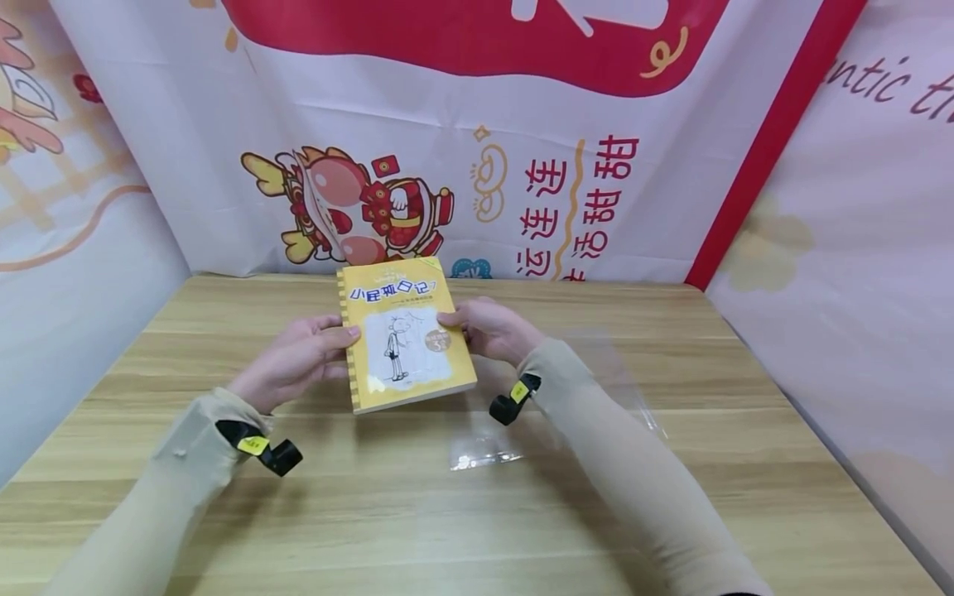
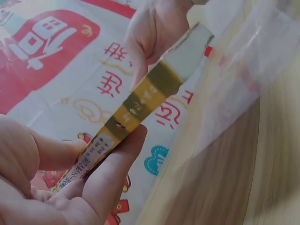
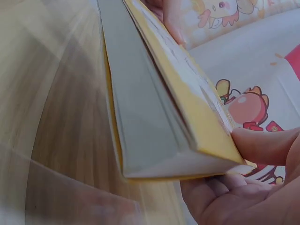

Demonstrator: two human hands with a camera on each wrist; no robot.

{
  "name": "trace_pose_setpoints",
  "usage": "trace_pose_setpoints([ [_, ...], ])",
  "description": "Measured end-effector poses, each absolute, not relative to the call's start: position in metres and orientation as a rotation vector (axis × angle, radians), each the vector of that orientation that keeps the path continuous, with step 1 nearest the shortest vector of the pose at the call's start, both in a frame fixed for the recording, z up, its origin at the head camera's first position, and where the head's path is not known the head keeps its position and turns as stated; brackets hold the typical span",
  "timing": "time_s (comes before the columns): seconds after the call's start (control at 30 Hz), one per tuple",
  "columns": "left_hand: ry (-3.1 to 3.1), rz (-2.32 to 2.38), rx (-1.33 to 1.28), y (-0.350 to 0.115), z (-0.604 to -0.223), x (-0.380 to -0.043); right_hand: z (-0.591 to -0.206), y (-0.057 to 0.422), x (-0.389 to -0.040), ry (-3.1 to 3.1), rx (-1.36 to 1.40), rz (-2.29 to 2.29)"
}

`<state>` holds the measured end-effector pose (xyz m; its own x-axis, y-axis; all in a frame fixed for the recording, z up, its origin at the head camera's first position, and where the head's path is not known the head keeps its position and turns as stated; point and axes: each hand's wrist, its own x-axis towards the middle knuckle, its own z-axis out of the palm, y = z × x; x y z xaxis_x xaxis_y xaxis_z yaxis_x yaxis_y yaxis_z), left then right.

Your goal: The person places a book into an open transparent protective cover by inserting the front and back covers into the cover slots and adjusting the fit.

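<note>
A yellow paperback book point(image 1: 408, 335) with a cartoon figure on its cover is held up above the table, cover facing me. My left hand point(image 1: 301, 356) grips its spine side, thumb on the cover and fingers behind. On the opposite edge, my right hand point(image 1: 495, 329) pinches the book with its thumb on the front. The left wrist view looks along the printed spine point(image 2: 124, 123). In the right wrist view the page edges point(image 3: 140, 103) face the camera, and the covers stand slightly apart from the pages. Below and right of the book lies a clear plastic bag point(image 1: 484, 451), partly hidden by the right arm.
The wood-grain table point(image 1: 358, 521) ends at a printed white and red cloth point(image 1: 447, 108) behind it. More printed cloth point(image 1: 857, 290) hangs along the right side and the left side. Each wrist carries a black camera mount point(image 1: 514, 401).
</note>
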<state>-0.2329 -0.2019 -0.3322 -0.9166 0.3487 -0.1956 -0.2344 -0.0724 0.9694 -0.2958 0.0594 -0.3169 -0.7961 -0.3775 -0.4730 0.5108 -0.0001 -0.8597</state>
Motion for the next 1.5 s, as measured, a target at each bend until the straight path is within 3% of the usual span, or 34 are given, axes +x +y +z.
trace_pose_setpoints([
  [0.3, 1.774, 2.067, 0.154, -0.193, -0.326, -0.226, -0.309, 0.074, -0.288, 1.738, -0.017, -1.785],
  [1.5, 1.744, 2.034, 0.132, -0.138, -0.319, -0.223, -0.305, 0.133, -0.274, 1.822, -0.039, -1.765],
])
